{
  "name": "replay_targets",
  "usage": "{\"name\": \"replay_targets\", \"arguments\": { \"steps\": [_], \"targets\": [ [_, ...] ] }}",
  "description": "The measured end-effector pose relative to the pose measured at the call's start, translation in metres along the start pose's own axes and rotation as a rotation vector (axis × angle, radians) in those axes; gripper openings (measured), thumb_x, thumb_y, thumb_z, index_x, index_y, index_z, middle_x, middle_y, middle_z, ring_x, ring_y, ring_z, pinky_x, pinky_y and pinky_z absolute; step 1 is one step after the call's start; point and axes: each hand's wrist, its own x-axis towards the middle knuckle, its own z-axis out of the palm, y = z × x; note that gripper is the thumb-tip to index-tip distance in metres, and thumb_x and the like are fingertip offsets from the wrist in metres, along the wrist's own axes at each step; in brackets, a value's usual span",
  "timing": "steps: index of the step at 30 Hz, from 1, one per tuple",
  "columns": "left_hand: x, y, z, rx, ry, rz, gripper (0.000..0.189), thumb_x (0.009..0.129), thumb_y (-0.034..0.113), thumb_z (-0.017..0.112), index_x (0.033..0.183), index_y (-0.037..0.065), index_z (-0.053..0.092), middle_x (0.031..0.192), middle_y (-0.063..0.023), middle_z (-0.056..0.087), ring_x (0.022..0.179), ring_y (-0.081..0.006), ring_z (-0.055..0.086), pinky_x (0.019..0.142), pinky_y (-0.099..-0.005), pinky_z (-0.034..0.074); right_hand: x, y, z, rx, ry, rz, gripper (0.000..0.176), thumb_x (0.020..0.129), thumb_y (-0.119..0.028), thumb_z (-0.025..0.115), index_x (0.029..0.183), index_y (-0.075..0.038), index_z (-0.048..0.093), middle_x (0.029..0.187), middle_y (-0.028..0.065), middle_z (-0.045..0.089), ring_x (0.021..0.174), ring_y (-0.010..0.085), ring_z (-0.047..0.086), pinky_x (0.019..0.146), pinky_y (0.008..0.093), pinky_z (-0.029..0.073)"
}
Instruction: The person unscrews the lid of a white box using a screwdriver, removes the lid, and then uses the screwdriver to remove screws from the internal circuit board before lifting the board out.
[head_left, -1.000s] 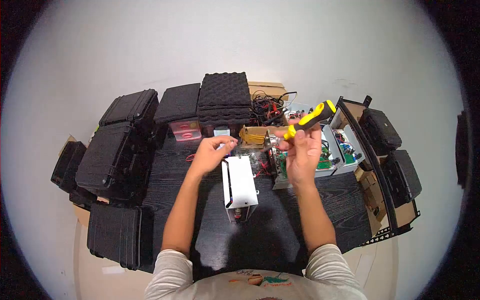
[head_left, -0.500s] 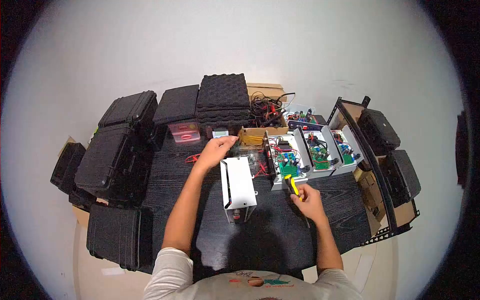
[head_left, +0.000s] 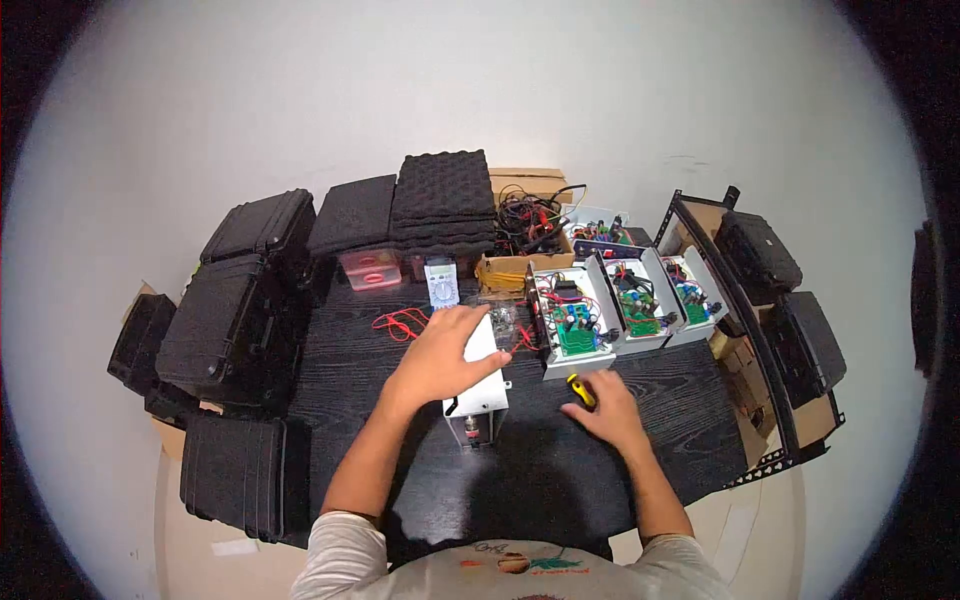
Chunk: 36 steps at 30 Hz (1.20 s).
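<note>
left hand (head_left: 447,352): palm down, thumb spread | right hand (head_left: 610,408): fingers bent | 2 forearms (head_left: 362,458): angled inward

white box (head_left: 484,388) partly covered, yellow tool (head_left: 579,390) partly hidden, multimeter (head_left: 443,287) markings illegibly small, shirt (head_left: 520,578) cut off

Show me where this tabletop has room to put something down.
Bare tabletop shows between the black cases and left forearm, between the white box and right hand, and between the right forearm and rack. The far side is crowded: foam, multimeter, cable box, open circuit units.
</note>
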Motion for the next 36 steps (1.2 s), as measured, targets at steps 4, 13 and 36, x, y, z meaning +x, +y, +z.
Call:
{"name": "replay_targets", "arguments": {
  "steps": [4, 13, 36],
  "targets": [
    [-0.005, -0.007, -0.006, -0.013, -0.022, -0.022, 0.077, 0.088, 0.042, 0.077, 0.145, -0.003, 0.052, 0.135, -0.0239, 0.059, 0.126, -0.0390, 0.053, 0.109, -0.0462, 0.042, 0.024, -0.033, 0.025, 0.275, -0.134, -0.233, 0.095, 0.070, -0.041, 0.093, 0.146, -0.007, 0.047, 0.148, 0.0222, 0.048, 0.139, 0.0413, 0.046, 0.115, 0.0469, 0.039],
    [-0.035, -0.043, -0.033, -0.184, 0.028, -0.013, 0.067, 0.088, 0.028, 0.078, 0.143, 0.001, 0.052, 0.129, -0.0177, 0.060, 0.124, -0.0317, 0.056, 0.108, -0.0415, 0.042, 0.084, -0.091, 0.087, 0.387, -0.416, -0.405, 0.151, 0.053, -0.043, 0.100, 0.164, -0.003, 0.007, 0.168, 0.0300, 0.005, 0.157, 0.0447, 0.009, 0.127, 0.0521, 0.017],
    [-0.159, -0.117, 0.092, -1.187, 0.369, -0.236, 0.065, 0.092, 0.049, 0.055, 0.137, 0.004, 0.045, 0.118, -0.0082, 0.056, 0.111, -0.0187, 0.055, 0.098, -0.0349, 0.046, 0.056, -0.128, 0.059, 0.040, -0.458, -0.571, 0.112, 0.050, -0.041, 0.094, 0.150, -0.019, 0.050, 0.134, 0.0241, 0.048, 0.128, 0.0422, 0.048, 0.105, 0.0546, 0.035]
  ]
}}
